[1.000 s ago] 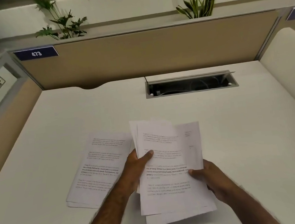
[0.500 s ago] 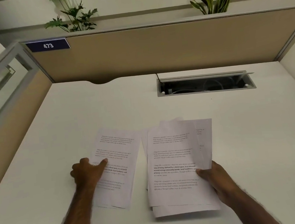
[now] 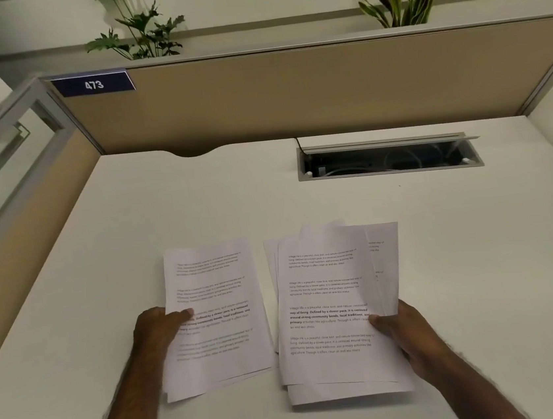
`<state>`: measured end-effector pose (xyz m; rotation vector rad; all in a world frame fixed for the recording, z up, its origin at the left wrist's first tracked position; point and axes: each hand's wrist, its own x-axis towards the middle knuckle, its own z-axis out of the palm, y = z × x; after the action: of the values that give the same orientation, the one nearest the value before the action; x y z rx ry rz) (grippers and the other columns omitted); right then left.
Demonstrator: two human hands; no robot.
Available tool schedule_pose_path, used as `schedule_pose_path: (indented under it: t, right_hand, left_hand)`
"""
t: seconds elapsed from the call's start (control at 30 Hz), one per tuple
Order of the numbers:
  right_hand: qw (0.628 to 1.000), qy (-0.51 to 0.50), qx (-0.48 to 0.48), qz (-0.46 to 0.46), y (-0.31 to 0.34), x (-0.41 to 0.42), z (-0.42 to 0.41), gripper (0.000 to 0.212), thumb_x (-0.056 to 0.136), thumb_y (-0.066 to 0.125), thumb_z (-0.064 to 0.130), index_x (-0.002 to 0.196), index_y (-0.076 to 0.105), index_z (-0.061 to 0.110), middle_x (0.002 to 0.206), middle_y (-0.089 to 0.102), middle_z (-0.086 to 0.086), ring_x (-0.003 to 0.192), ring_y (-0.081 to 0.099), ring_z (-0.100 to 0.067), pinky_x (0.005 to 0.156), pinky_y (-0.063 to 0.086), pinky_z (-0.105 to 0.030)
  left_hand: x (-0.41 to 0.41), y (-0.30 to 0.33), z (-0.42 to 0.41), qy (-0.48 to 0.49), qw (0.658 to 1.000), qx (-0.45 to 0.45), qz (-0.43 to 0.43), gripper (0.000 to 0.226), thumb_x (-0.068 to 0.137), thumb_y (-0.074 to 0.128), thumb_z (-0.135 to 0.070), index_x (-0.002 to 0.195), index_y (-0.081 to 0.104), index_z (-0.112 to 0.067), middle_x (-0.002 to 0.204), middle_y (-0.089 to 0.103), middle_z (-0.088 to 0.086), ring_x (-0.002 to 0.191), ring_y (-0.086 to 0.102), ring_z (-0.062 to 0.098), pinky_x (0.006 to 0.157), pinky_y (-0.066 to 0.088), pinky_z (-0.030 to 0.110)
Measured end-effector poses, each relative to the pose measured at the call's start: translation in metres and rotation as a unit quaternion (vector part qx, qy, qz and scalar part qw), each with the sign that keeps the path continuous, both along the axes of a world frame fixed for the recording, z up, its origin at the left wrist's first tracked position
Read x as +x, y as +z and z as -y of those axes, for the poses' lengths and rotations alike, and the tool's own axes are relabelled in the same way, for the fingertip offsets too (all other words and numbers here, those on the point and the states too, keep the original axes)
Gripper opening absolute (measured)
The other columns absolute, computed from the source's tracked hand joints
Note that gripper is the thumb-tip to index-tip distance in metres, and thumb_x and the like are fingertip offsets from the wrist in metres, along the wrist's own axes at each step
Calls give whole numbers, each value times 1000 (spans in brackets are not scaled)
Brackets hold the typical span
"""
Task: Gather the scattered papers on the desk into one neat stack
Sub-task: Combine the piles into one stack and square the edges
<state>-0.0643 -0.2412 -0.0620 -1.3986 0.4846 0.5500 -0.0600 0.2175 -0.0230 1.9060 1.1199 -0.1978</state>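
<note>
With your left hand point(image 3: 159, 329) pinching the small pile point(image 3: 215, 316) and your right hand point(image 3: 408, 335) gripping the fanned bundle point(image 3: 334, 309), careless merging could leave edges misaligned.

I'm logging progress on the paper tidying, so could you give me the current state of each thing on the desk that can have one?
left hand: gripping the smaller pile's left edge
right hand: gripping the larger bundle's right edge
smaller pile: apart from the bundle, not merged
larger bundle: fanned, edges uneven
cable hatch: lid open, cables visible
</note>
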Motion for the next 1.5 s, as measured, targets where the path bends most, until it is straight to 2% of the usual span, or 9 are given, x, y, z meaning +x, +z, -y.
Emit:
schedule_pose_path:
  t: [0.27,0.5,0.67,0.77,1.0,1.2,1.37,1.43,1.5]
  right_hand:
    - [1000,0,-2,9,1,-1,-2,42,102,65,3,140,64,20,120,84,-5,102,83,-29,74,68,-40]
    - [1000,2,-5,11,2,-2,-7,41,102,64,3,139,65,20,119,84,-5,100,84,-28,73,68,-38]
    - [1000,1,1,19,3,-2,-15,41,103,66,5,142,63,18,122,83,-9,107,81,-35,91,67,-54]
    - [1000,6,20,23,7,-2,-19,40,103,65,3,142,63,16,122,83,-11,107,81,-36,88,67,-51]
    - [995,52,77,37,18,2,-24,43,104,66,7,146,60,17,132,79,-13,117,78,-37,87,67,-45]
    - [990,116,38,72,36,1,-29,45,105,71,22,148,59,23,138,76,-6,124,75,-34,107,59,-59]
    - [987,122,4,103,60,10,-34,50,103,71,32,150,56,25,140,75,0,126,74,-26,109,57,-59]
    - [983,113,-3,145,76,17,-35,50,104,69,38,152,55,28,142,74,5,128,73,-22,108,58,-55]
    - [970,94,-50,217,87,24,-35,49,103,72,36,149,57,29,141,74,6,127,73,-19,104,62,-49]
  left_hand:
    - [2,52,-3,-36,983,-84,156,31,93,77,-7,122,66,-5,120,74,20,108,72,42,101,55,57]
    - [15,99,7,-108,947,-194,234,38,90,78,-14,127,70,-18,122,79,8,107,77,34,96,58,52]
    - [24,77,52,-135,933,-243,227,41,93,73,-4,133,67,-9,126,77,13,114,73,36,101,57,49]
    - [24,56,78,-153,933,-255,205,39,94,73,-3,132,67,-8,125,77,12,115,73,36,96,60,42]
    - [20,26,113,-115,950,-251,146,33,92,79,-15,122,70,-9,118,79,15,108,75,37,100,57,57]
    - [17,21,122,-92,924,-347,133,38,94,75,-12,131,68,-6,123,77,18,115,73,40,103,54,58]
    - [25,23,129,-130,936,-275,179,34,87,80,-3,117,74,-17,117,80,11,101,79,29,86,64,41]
    - [30,33,133,-153,933,-247,212,34,85,85,-10,114,74,-23,113,82,3,102,79,26,82,65,34]
    - [36,50,139,-186,926,-219,244,39,80,87,-21,117,73,-24,113,82,-2,103,79,23,86,65,39]
